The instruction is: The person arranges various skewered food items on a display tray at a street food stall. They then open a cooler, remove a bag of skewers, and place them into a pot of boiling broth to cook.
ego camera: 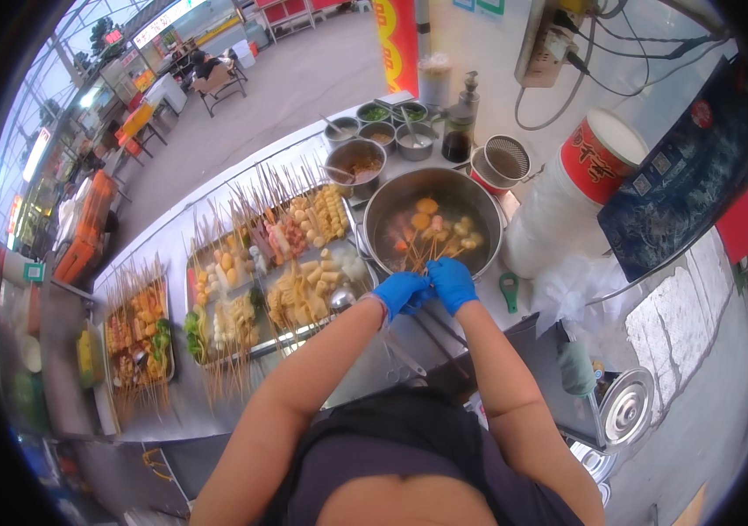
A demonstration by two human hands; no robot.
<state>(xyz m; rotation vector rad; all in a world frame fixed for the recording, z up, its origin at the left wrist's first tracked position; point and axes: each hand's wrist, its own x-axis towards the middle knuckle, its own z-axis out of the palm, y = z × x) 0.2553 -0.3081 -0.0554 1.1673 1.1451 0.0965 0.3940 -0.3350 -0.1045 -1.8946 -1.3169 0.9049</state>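
Observation:
Both my hands wear blue gloves and meet at the near rim of a round steel pot (368,217). Between them runs a bunch of bamboo skewers (428,252), their food ends lying in the pot's broth. My left hand (403,293) closes around the lower stick ends. From the other side, the fingers of my right hand (451,284) pinch the same sticks; the exact grip is partly hidden. Orange round slices (424,212) and pale balls (468,235) show in the liquid.
Left of the pot lies a steel tray of skewered food (301,296), a smaller skewer tray (140,335) beyond it. Seasoning bowls (414,146), a sauce bowl (362,167) and a strainer (507,158) stand behind. Stacked paper cups (600,158) and a green bottle opener (509,293) are right.

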